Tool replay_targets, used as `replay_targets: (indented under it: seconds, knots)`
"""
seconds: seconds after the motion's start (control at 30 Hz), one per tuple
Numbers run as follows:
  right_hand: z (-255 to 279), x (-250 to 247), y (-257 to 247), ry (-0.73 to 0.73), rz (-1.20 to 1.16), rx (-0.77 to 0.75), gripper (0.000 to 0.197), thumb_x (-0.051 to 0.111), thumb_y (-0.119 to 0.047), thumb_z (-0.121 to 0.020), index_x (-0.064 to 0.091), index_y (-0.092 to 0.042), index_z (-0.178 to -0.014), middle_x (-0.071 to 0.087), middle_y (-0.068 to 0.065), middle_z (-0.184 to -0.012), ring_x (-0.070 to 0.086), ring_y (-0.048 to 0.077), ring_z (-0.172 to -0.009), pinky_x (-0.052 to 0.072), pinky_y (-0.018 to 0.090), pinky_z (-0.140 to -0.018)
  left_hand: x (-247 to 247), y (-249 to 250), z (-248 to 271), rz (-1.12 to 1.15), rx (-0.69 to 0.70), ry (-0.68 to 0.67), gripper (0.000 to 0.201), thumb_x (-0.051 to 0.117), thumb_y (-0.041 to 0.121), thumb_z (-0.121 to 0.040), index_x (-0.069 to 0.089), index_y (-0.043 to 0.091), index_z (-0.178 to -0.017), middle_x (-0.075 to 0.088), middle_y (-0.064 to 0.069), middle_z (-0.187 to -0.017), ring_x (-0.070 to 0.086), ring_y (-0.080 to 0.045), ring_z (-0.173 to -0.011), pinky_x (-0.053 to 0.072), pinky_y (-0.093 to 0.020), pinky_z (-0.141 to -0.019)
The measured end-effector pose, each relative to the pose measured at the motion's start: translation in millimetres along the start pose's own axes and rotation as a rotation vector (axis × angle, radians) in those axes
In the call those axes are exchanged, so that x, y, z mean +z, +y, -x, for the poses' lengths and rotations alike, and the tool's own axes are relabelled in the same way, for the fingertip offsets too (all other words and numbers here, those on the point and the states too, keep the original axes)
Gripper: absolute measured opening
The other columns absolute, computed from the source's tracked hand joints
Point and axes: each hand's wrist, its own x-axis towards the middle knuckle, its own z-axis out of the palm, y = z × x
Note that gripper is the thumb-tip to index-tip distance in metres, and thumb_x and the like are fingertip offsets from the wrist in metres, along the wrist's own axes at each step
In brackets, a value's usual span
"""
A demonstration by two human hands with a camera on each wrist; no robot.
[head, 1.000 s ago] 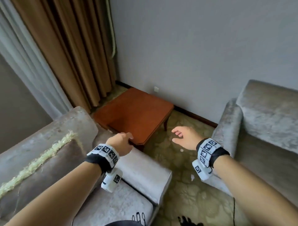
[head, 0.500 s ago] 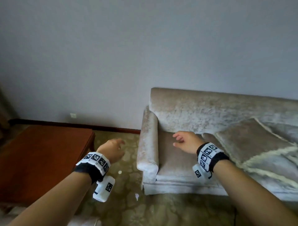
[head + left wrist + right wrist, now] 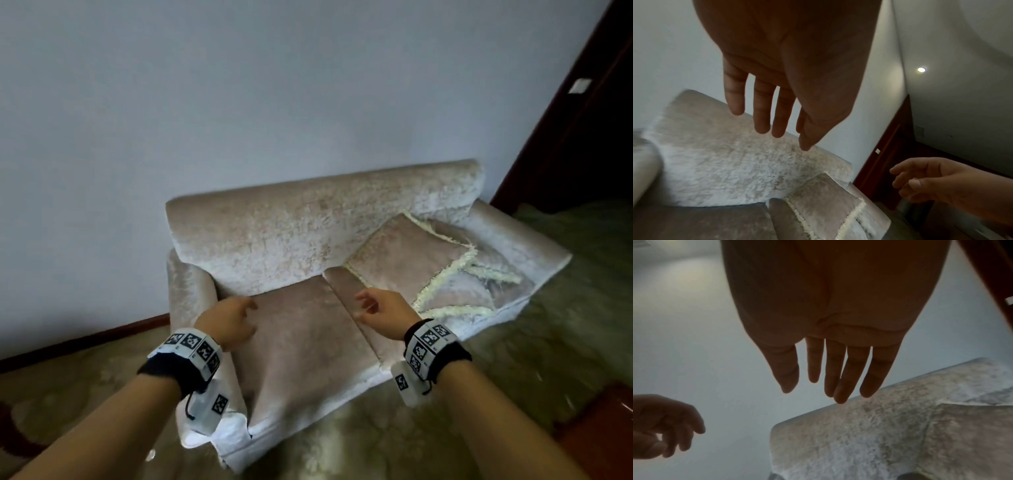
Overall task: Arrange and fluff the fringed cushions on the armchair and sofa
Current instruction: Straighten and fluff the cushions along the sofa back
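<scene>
A beige velvet sofa (image 3: 308,233) stands against the grey wall. Two fringed cushions lie on its right seat: one (image 3: 404,260) leans on the backrest, the other (image 3: 459,291) lies flat in front of it, cream fringe showing. My left hand (image 3: 236,315) hovers above the left seat, fingers relaxed and empty. My right hand (image 3: 376,308) hovers over the seam between the seats, left of the cushions, also empty. The left wrist view shows the left hand's fingers (image 3: 760,113) straight, with a cushion (image 3: 824,199) below. Straight fingers (image 3: 836,369) show in the right wrist view above the backrest (image 3: 859,434).
Patterned green carpet (image 3: 565,274) covers the floor. A dark wooden door frame (image 3: 565,120) rises at the right. A reddish wooden table corner (image 3: 603,438) sits at the lower right. The sofa's left armrest (image 3: 188,291) is beside my left hand.
My view has swung right from the armchair and side table to the whole sofa. Both hands stayed raised and empty, now over the sofa seats.
</scene>
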Motion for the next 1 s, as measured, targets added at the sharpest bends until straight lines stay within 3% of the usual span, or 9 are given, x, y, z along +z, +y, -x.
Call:
replay_targets:
  seconds: [0.27,0.47,0.57,0.8,1.0]
  knots:
    - [-20,-69,70,0.18,0.029,0.233,0.039,0.069,-0.037,-0.086,0.06,-0.028,-0.123,0.062,-0.006,-0.107,0.061,0.01,-0.093,0.052,0.028,-0.085,2,114,-154,-0.184,0.308,-0.15,0.046,0.059,0.041,-0.089,0.049,0.03,-0.132,0.06,0.003,-0.121,0.058,-0.019,-0.108,0.051,-0.037,-0.089]
    - [-14,-128,160,0.219,0.08,0.418,0.043,0.066,-0.038,-0.088,0.055,-0.029,-0.128,0.06,-0.005,-0.112,0.061,0.014,-0.097,0.053,0.037,-0.09,30,236,-234,-0.211,0.527,-0.218,0.045,0.06,0.038,-0.089,0.05,0.028,-0.131,0.06,0.001,-0.123,0.058,-0.019,-0.11,0.049,-0.033,-0.091]
    - [-26,-163,212,0.232,0.084,0.468,0.042,0.065,-0.037,-0.088,0.054,-0.03,-0.128,0.059,-0.006,-0.111,0.06,0.013,-0.097,0.052,0.034,-0.089,46,295,-273,-0.202,0.587,-0.215,0.044,0.06,0.039,-0.09,0.05,0.027,-0.132,0.061,0.0,-0.122,0.059,-0.02,-0.108,0.05,-0.034,-0.09]
    - [-99,-247,299,0.172,0.061,0.416,0.042,0.067,-0.035,-0.088,0.055,-0.029,-0.128,0.058,-0.006,-0.11,0.059,0.014,-0.1,0.051,0.037,-0.094,74,386,-352,-0.216,0.497,-0.231,0.047,0.056,0.042,-0.092,0.046,0.027,-0.136,0.059,0.0,-0.124,0.059,-0.02,-0.105,0.051,-0.035,-0.088]
    - [-183,-287,342,0.075,0.114,0.33,0.04,0.065,-0.037,-0.089,0.054,-0.03,-0.128,0.057,-0.008,-0.113,0.059,0.014,-0.102,0.049,0.034,-0.094,86,410,-412,-0.158,0.362,-0.228,0.048,0.056,0.041,-0.093,0.045,0.026,-0.137,0.058,-0.001,-0.126,0.059,-0.021,-0.106,0.052,-0.035,-0.087]
